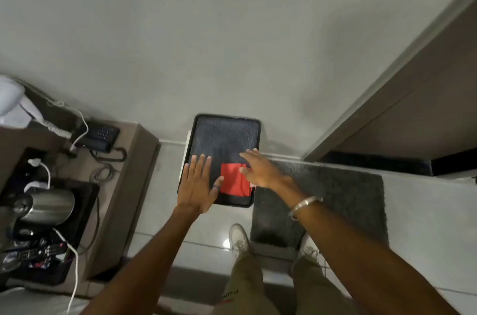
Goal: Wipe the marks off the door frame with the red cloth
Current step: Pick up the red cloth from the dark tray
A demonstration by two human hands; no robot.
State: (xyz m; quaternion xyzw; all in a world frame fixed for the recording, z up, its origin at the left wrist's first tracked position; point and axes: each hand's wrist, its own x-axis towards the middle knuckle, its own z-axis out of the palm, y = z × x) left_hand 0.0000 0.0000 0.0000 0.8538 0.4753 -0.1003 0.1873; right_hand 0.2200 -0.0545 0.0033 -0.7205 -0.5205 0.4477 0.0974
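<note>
Both hands open | right hand (260,170) over red cloth (233,180) | left hand (198,183) beside

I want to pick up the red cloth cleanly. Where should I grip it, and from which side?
The red cloth lies flat and folded on the dark tray, so come from above. Pinch its left edge, which is bare, between thumb and fingers; the right hand covers the right edge. The left hand is nearest that free edge.

Red cloth (233,180) lies folded flat on a dark tray (224,131); door frame (382,77) stands right.
</note>
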